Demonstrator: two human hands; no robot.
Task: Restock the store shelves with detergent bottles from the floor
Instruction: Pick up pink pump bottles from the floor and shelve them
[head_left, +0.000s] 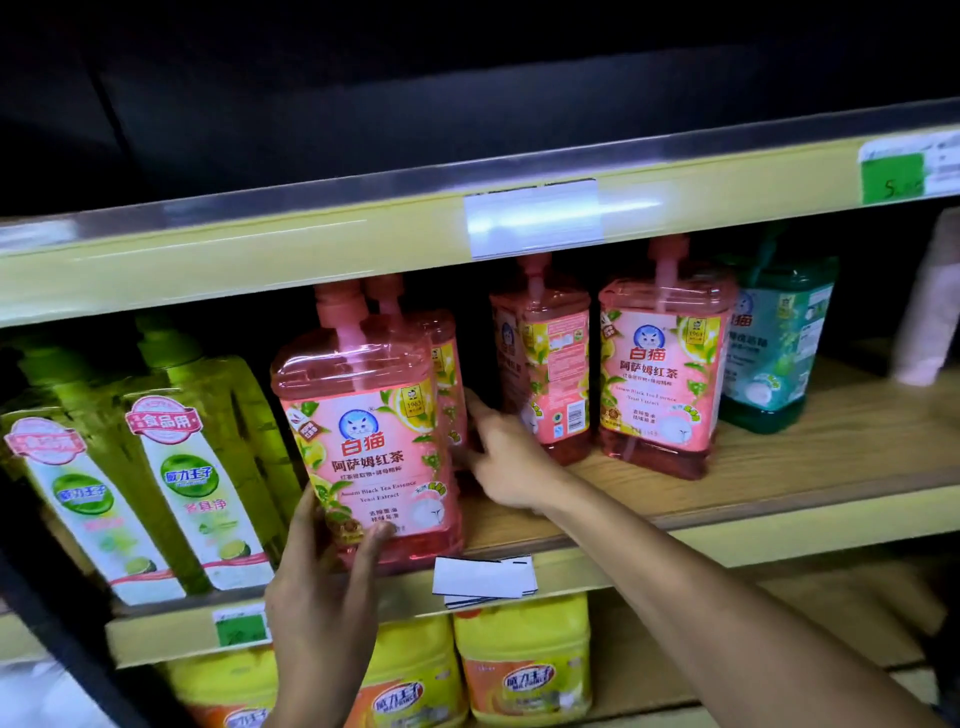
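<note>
**Shelf restock: pink bottle at front edge**

Nearest: left hand (317, 587) gripping base of front pink detergent bottle (363, 441), thumb across lower label, fingers (304, 525) wrapped around its left side. Bottle upright at front edge of wooden shelf (779, 467), just above loose white price tag (483, 577). Right hand (501, 457) reaching in beside it, fingers spread loosely, holding nothing, tips against second pink bottle (444, 374) directly behind front one. Left: two green bottles (171, 467), leaning. Below: yellow tubs (524, 660). Further back, right: two more pink bottles (660, 374), apart from front pair, then teal bottle (774, 348). Above: yellow shelf rail (260, 260), glare on label strip.
</note>
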